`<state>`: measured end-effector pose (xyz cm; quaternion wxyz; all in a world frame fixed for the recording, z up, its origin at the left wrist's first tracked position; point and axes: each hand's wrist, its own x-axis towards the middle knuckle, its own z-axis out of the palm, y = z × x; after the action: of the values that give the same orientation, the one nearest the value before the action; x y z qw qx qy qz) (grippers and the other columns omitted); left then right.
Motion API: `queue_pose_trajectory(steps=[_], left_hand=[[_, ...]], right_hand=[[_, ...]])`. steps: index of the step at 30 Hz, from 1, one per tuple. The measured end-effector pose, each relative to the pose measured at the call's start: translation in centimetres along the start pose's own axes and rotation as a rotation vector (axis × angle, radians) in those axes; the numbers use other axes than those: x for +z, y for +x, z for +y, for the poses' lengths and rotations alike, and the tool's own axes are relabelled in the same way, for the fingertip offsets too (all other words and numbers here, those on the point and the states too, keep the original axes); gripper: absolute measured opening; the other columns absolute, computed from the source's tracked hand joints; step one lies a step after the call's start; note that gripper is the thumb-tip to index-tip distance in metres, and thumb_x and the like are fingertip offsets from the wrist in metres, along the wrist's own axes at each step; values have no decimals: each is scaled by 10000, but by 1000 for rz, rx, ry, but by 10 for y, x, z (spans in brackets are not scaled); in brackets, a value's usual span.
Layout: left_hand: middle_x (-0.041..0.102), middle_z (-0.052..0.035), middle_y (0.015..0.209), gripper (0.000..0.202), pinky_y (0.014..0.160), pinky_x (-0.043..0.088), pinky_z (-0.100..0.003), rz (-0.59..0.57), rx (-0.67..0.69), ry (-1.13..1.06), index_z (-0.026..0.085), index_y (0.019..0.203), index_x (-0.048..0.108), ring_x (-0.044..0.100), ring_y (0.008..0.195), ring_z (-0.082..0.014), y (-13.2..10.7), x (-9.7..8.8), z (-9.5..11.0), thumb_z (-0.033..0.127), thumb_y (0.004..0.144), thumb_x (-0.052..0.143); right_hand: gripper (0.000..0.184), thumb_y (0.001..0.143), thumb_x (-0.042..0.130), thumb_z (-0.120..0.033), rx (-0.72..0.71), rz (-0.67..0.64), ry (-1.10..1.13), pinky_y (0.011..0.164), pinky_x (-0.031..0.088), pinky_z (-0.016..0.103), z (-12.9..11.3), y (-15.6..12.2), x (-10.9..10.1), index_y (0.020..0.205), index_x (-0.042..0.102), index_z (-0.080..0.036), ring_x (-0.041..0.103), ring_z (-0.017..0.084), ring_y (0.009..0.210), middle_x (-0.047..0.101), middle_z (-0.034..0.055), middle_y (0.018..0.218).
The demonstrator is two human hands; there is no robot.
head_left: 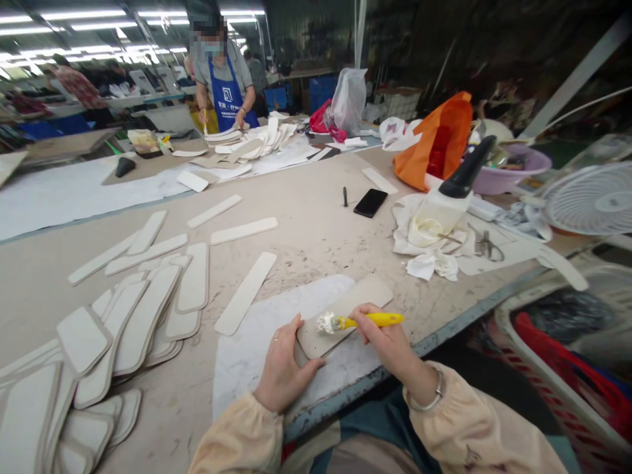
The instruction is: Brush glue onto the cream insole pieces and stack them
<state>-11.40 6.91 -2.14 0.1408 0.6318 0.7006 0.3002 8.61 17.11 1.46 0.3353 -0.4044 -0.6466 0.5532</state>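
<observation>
A long beige panel with rounded ends lies slantwise on a white sheet at the table's near edge. My left hand holds its near left end, with the thumb along the front edge and the fingers at the far side. In my right hand is a paintbrush with a yellow handle. Its bristles, thick with white paste, rest against the panel's upper face. The right fingers are closed round the handle near the ferrule.
Pale panels are heaped at left. A white tub with a black handle stands at right, near scissors and a phone. Beyond are an orange bag and a fan. A person in a blue apron works opposite.
</observation>
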Motion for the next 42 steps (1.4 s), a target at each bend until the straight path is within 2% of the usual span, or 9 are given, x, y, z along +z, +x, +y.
queue_pose_trajectory(steps=[7,13,17,20,27,31,35,39,42], left_hand=[[553,-106,1191,875,960,409,-466,-17,-37,-43,184,1391,240,498,1106,-270,0,0,0,319,667,713],[544,-114,1203,805,949,410,-481,-22,15,-17,183,1380,277,498,1093,-281,2,-2,1,304,690,674],[546,-114,1197,796,944,417,-475,-19,24,0,180,1380,280,496,1086,-279,2,-1,-1,301,694,666],[538,-115,1204,793,951,414,-473,-13,31,6,179,1379,280,489,1096,-281,1,1,-3,308,698,666],[545,-115,1198,864,947,420,-491,14,37,-14,194,1413,201,504,1103,-285,0,4,-7,333,705,676],[547,-109,1195,902,938,433,-467,22,33,-45,204,1432,153,516,1100,-276,-1,6,-8,343,713,680],[554,-105,1193,895,938,433,-444,20,24,-58,198,1436,147,525,1090,-263,-1,5,-5,349,726,670],[548,-106,1208,927,962,415,-446,-3,11,-46,182,1435,151,506,1104,-262,0,2,-1,320,695,692],[536,-113,1222,927,980,403,-437,-20,3,-43,167,1434,157,484,1122,-259,0,0,1,290,687,692]], right_hand=[[263,883,453,-405,26,-72,-180,498,373,219,-3,12,16,776,572,-197,478,105,475,488,-58,514],[312,870,444,-456,-3,213,-451,520,400,258,6,34,-35,778,593,-198,540,153,500,548,-28,503],[333,890,426,-450,-96,376,-690,601,427,284,10,36,-66,837,623,-188,615,189,648,662,35,693],[295,901,441,-412,-223,423,-818,676,447,306,13,29,-70,927,632,-188,635,208,755,689,74,856],[232,914,444,-305,-418,37,-1046,659,423,307,-1,-6,-22,859,634,-182,582,195,705,642,81,719],[189,907,454,-275,-479,-186,-794,654,424,295,-22,-26,13,859,616,-190,571,176,686,642,55,716],[233,923,421,-295,-257,-163,-366,643,436,243,-22,-25,30,832,610,-192,578,134,673,635,23,732],[293,896,438,-388,1,25,-248,481,382,225,-3,-5,9,776,603,-178,485,114,480,519,-31,523],[306,874,459,-420,35,189,-337,468,362,239,3,8,-22,743,599,-182,471,126,452,465,-41,458]])
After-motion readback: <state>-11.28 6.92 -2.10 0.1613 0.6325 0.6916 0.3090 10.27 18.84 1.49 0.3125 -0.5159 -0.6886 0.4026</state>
